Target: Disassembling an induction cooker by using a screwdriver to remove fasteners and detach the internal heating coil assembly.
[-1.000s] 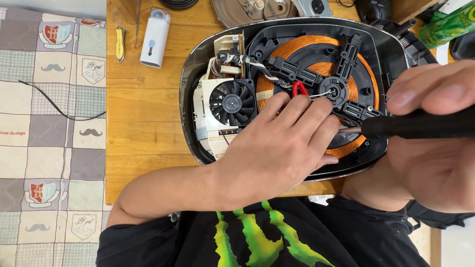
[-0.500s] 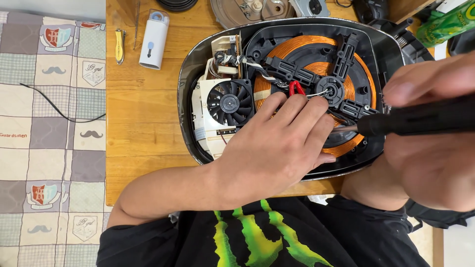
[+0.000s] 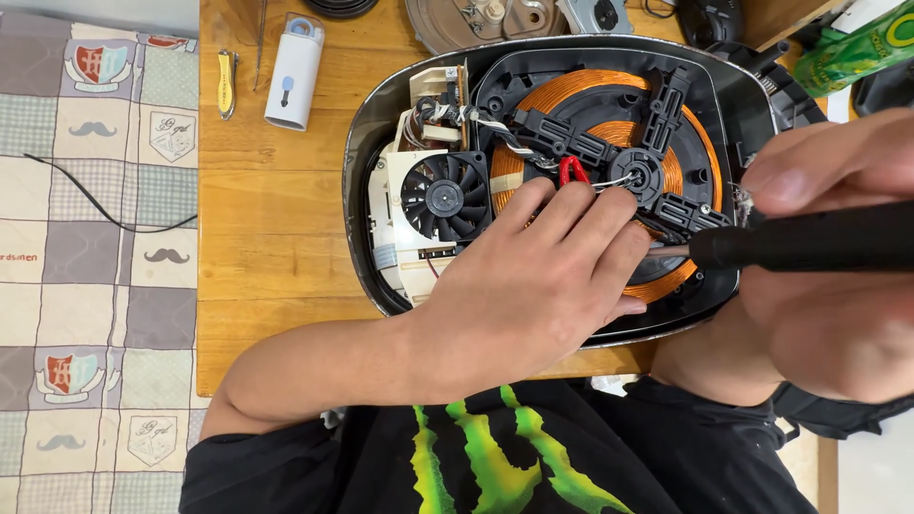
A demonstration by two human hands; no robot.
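An opened induction cooker (image 3: pixel 367 143) lies on the wooden table (image 3: pixel 267 228), with its copper coil (image 3: pixel 571 90), black cross-shaped coil frame (image 3: pixel 671 105) and small black fan (image 3: pixel 445 198) exposed. My left hand (image 3: pixel 543 286) rests flat on the coil's near side, fingertips by a small red part (image 3: pixel 572 169) at the centre. My right hand (image 3: pixel 838 286) grips a black screwdriver (image 3: pixel 809 238); its metal tip points left at the coil frame beside my left fingers. The handle's right end runs out of view.
A white lighter-shaped device (image 3: pixel 293 71) and a yellow nail clipper (image 3: pixel 227 84) lie at the table's far left. A patchwork cloth (image 3: pixel 86 238) with a black cable (image 3: pixel 95 205) covers the floor on the left. A metal plate (image 3: pixel 476 19) and green can (image 3: pixel 852 43) sit beyond the cooker.
My right hand with the screwdriver has shifted slightly, keeping the tip at the coil frame. My left hand stays on the coil.
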